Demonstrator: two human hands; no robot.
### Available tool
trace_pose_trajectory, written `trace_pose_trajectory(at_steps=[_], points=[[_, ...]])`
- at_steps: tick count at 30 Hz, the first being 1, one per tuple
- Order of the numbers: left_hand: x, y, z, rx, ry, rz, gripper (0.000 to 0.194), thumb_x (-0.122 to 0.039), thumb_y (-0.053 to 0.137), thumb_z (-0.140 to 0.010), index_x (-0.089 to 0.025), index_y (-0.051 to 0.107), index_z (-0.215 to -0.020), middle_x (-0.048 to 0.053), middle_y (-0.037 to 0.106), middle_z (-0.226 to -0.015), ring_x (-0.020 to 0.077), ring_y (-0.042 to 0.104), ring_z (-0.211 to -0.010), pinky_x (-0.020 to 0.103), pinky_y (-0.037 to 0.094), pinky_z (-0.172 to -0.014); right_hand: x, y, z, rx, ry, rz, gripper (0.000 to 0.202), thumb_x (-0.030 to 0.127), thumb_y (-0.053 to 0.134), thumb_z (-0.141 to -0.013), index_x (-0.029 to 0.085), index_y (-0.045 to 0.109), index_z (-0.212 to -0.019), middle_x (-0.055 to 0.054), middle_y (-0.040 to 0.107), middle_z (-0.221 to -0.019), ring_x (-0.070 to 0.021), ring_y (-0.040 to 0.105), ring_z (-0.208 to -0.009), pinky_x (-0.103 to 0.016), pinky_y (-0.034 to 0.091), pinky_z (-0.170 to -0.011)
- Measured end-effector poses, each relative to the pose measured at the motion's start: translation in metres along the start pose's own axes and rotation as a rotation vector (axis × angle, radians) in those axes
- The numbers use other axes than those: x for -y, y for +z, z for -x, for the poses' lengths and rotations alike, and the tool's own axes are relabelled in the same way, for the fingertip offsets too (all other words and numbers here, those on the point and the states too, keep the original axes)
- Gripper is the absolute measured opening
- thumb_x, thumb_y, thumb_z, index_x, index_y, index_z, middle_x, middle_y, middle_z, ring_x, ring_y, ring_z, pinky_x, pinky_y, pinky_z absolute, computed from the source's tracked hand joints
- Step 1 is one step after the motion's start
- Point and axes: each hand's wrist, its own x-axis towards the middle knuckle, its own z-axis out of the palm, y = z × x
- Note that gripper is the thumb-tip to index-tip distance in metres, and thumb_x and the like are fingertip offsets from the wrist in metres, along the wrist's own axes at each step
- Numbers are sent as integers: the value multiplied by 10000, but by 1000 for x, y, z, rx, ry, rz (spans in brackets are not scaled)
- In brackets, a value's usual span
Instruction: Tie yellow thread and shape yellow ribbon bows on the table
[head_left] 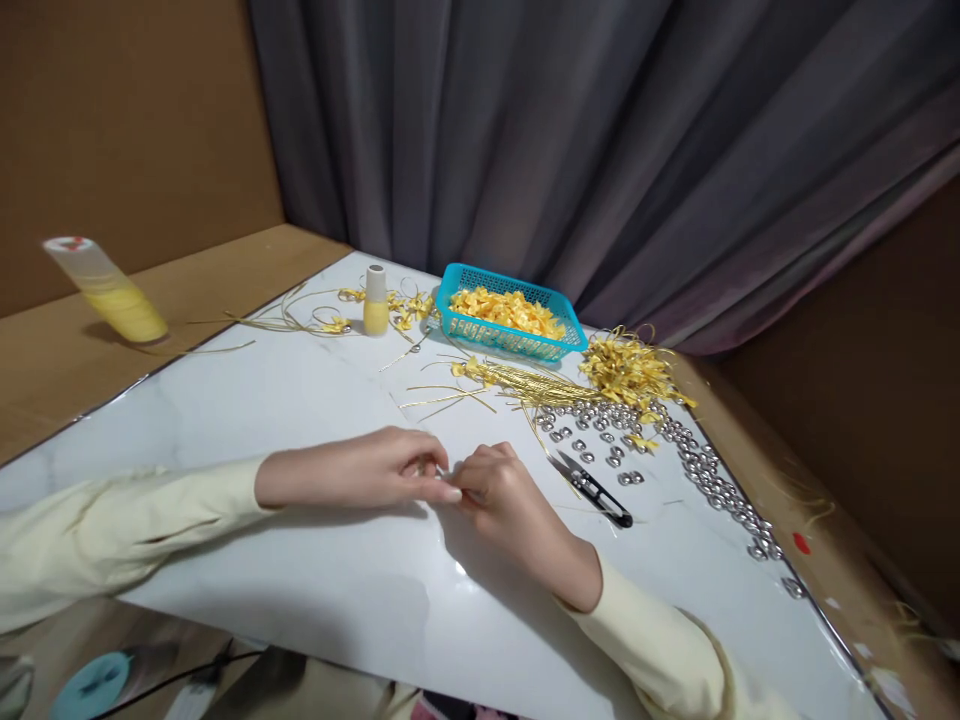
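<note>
My left hand [405,465] and my right hand [491,485] meet above the white tabletop, fingertips touching or nearly so. Both are closed in a pinch. A small glint shows between the left fingers, but what either hand grips is too small and hidden to name. To the right of my right hand lies a pair of black thread snips [600,495], blades pointing away to the left. Beyond it are many small silver metal pieces [607,415], some in pairs. Behind my hands lies a bundle of gold cords [540,385] with yellow bows at its left end.
A blue basket [566,343] of yellow bows stands at the back. To its right is a heap of gold-and-yellow bows [630,370]. A small bottle [376,310] stands among loose cords at back left. A yellow thread spool [112,295] leans farther left.
</note>
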Motion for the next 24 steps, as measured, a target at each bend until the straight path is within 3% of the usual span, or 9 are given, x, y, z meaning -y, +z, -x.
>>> trace_pose_trajectory(at_steps=[3, 9, 15, 24], points=[[-1, 12, 1, 20, -40, 15, 382, -516, 539, -841, -150, 643, -869, -12, 514, -670, 118, 418, -591, 205, 297, -524, 2, 2, 1, 14, 1, 7, 193, 28, 616, -787, 175, 713, -710, -14, 659, -637, -145, 535, -695, -298, 295, -711], [8, 5, -1, 121, -184, 214, 384, -513, 630, -768, -131, 661, -796, -42, 436, -547, 99, 352, -500, 219, 245, -462, 6, 2, 4, -31, -14, -64, 149, 34, 645, -784, 175, 689, -769, -14, 669, -687, -150, 550, -698, -281, 338, -730], [7, 1, 0, 196, -183, 344, 343, -467, 648, -765, -128, 688, -732, -55, 364, -485, 84, 282, -459, 227, 209, -437, 6, 2, 4, -40, -27, -69, 135, 65, 708, -771, 149, 613, -815, -16, 681, -711, -164, 566, -706, -281, 347, -740], [9, 1, 0, 186, -145, 246, 257, -328, 574, -801, -120, 724, -787, -32, 398, -537, 90, 304, -501, 217, 210, -447, 7, 3, 4, -24, -20, -127, 192, 117, 753, -759, 153, 570, -803, -25, 698, -747, -171, 594, -713, -302, 359, -776]])
